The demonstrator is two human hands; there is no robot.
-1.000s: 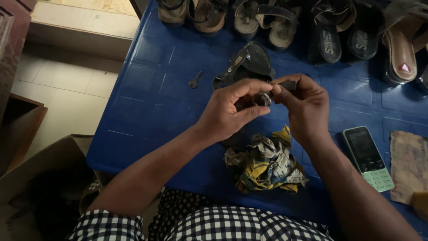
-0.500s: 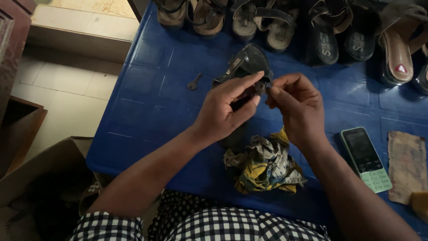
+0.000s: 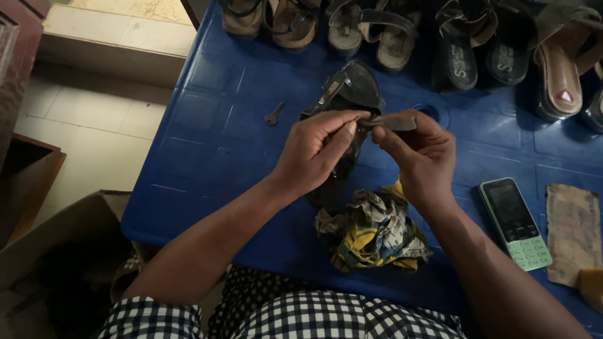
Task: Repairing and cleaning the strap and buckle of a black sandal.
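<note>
– both hands pinch one thing: the left hand (image 3: 314, 154) and the right hand (image 3: 418, 154) each nip an end of a dark sandal strap (image 3: 386, 122) between thumb and fingertips, held up above the middle of the blue table (image 3: 213, 144).

– and the sandal itself?

– a dark sandal (image 3: 348, 94) lies on the table right under the hands, toe toward the far edge, partly hidden by them. whether the strap is joined to it, i cannot tell.

– so what stage is this?

– looks like handling or checking the strap, a repair step by my reckoning. any next move would call for a steady pinch and something to fix it with.

– anything close by?

– a crumpled patterned rag (image 3: 374, 232) near the near edge, a small metal key (image 3: 274, 115) toward the left, a green-keyed phone (image 3: 515, 223) to the right, and a row of sandals (image 3: 377, 28) along the far edge.
</note>
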